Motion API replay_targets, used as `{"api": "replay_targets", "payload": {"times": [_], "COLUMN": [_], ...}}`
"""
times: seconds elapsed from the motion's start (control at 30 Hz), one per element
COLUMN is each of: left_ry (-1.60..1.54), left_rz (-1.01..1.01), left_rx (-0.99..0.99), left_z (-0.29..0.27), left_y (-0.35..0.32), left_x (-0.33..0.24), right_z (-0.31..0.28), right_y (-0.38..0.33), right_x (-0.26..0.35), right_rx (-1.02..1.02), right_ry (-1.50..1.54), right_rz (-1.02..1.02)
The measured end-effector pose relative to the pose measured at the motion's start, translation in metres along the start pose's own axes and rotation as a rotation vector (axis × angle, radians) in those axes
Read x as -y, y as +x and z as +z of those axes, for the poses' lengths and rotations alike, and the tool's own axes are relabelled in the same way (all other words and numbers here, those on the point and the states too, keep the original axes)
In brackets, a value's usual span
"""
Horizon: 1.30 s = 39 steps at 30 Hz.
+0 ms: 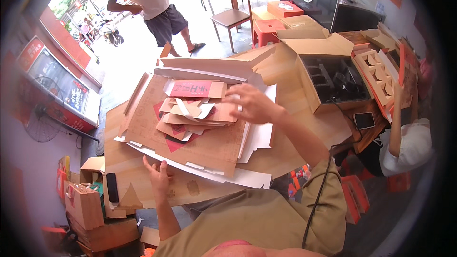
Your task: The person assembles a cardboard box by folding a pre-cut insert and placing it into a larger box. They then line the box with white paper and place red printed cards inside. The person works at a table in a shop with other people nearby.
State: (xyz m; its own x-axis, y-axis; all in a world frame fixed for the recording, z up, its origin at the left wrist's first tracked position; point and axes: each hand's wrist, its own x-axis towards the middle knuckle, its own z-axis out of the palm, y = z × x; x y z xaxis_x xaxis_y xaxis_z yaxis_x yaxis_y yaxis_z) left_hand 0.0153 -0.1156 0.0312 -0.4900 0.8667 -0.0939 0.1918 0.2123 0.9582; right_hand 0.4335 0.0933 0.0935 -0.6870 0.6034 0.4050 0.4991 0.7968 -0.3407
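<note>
A stack of folded small cardboard boxes, brown with pink and white parts, lies on a large flat brown cardboard sheet. A box with a pink label tops its far side. At the stack's right end is my right hand, fingers bent and apart, close to or touching the box edges; no firm grip shows. Under the sheet lie white-edged cardboard blanks. By their near edge my left hand has thumb and forefinger apart, with nothing seen between them.
A wooden table carries all this. A black phone lies at its left corner. To the right stand an open carton with black contents and another phone. A person in white handles an orange box; another person stands beyond.
</note>
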Motion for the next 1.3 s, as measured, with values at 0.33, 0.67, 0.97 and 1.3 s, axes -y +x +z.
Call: {"api": "replay_targets", "payload": {"times": [0.33,0.67,0.97,1.3], "left_ry": [-0.243,-0.249,-0.739,-0.566], "left_rz": [-0.017,-0.163,-0.260,-0.140], "left_rx": [0.082,0.226,0.229,0.134], "left_z": [0.025,0.023,0.030,0.038], "left_y": [0.015,0.037,0.045,0.048], "left_x": [0.020,0.030,0.038,0.049], "right_z": [-0.013,0.041,0.032,0.011], "right_y": [0.076,0.078,0.084,0.100], "right_x": [-0.102,-0.126,-0.124,-0.096], "right_rx": [0.035,0.006,0.051,0.120], "right_ry": [-0.402,-0.455,-0.330,-0.415], "right_rz": [0.434,0.398,0.638,0.600]}}
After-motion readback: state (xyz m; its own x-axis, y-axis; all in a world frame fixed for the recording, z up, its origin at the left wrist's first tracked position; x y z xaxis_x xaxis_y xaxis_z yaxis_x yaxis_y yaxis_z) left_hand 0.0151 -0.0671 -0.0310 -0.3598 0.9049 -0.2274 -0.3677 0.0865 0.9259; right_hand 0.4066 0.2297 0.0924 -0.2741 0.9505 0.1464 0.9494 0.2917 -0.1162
